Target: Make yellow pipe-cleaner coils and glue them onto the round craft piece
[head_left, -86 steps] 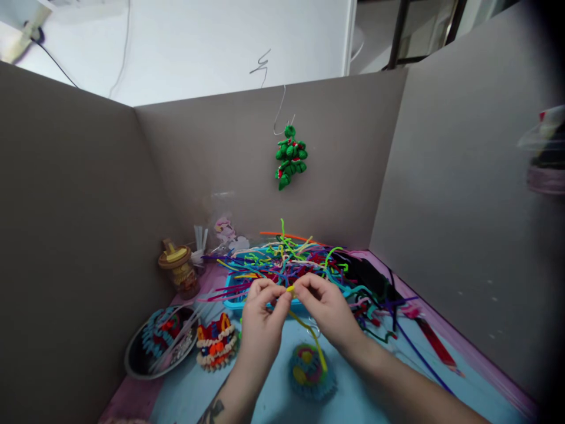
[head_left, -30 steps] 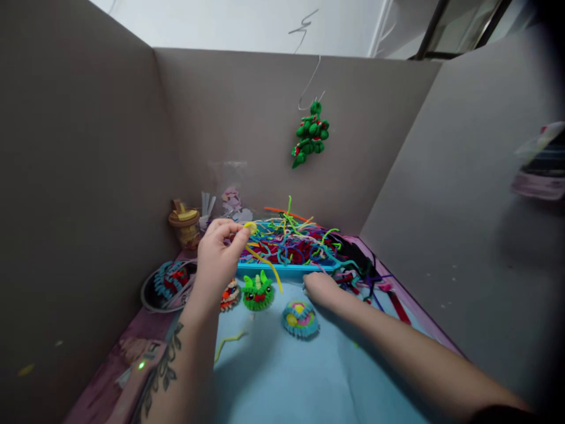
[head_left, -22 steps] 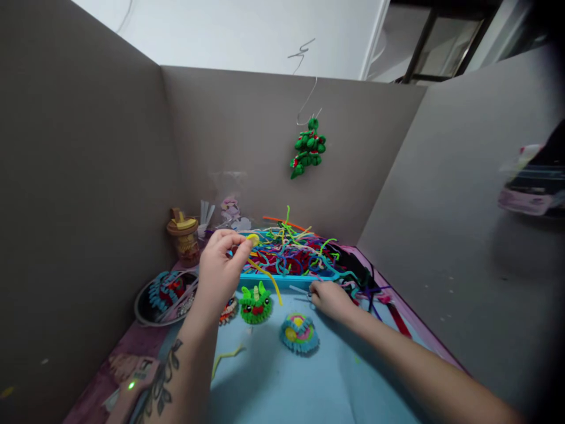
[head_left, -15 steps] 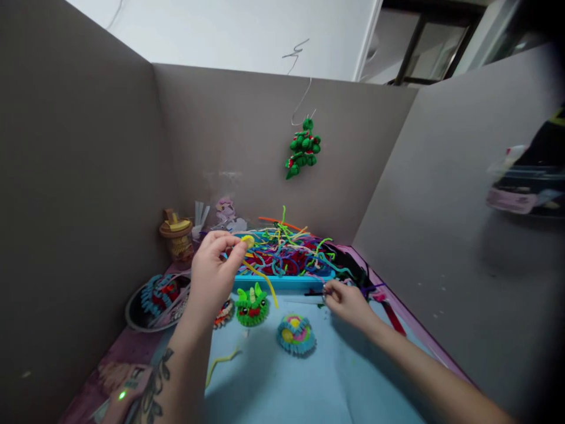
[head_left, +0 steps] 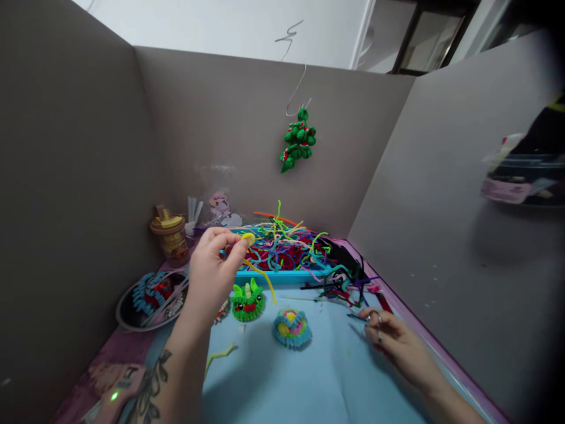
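My left hand [head_left: 216,259] is raised in front of the tray, pinching a yellow pipe cleaner [head_left: 249,239] between thumb and fingertips. One end is coiled into a small disc, and a loose tail hangs below. Low at the right, my right hand [head_left: 397,347] is closed around scissors [head_left: 358,318], their blades pointing left just over the blue mat. Between the hands on the mat sit a blue fuzzy piece with pink and yellow coils [head_left: 292,328] and a green fuzzy creature with horns and eyes [head_left: 248,301]. An orange and white piece is partly hidden behind my left wrist.
A blue tray [head_left: 282,275] heaped with coloured pipe cleaners stands at the back. On the left are a metal bowl [head_left: 121,309], a brown cup [head_left: 171,238] and a pink glue gun [head_left: 117,391] with a green light. Grey panels enclose the table; a green ornament [head_left: 300,138] hangs behind.
My right hand has moved right and nearer from the tray's front edge, and scissors now show in it. My left hand still holds the yellow pipe cleaner; the view has shifted slightly.
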A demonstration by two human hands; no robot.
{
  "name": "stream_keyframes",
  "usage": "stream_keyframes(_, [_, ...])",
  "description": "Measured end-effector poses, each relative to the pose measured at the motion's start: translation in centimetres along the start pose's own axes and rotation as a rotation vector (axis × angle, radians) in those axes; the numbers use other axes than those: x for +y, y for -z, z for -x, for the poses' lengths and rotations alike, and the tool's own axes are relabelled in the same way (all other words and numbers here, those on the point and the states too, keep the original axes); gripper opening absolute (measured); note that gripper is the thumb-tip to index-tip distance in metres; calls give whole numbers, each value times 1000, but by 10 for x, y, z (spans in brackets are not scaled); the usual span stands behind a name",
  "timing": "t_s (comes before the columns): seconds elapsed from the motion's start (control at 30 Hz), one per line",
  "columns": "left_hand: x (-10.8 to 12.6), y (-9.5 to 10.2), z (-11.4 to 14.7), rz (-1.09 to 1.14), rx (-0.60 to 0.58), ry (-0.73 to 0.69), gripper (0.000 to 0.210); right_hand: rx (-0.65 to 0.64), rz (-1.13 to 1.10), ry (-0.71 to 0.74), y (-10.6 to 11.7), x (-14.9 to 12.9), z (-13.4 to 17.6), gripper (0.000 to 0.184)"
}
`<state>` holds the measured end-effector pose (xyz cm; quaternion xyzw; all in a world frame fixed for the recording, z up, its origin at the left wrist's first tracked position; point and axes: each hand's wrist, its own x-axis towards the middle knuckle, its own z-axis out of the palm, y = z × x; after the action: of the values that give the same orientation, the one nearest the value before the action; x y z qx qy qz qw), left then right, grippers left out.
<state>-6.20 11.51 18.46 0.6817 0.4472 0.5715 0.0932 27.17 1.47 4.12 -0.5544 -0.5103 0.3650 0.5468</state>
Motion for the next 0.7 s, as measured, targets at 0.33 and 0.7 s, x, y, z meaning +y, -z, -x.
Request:
stream_keyframes(0.33, [-1, -1, 1, -33, 0, -25, 15, -563, 1018, 256, 7, 3, 24, 30])
stream_keyframes(0.7, [-3, -5, 2, -52, -28, -30, 17, -289, 1036, -55, -14, 4, 52, 14])
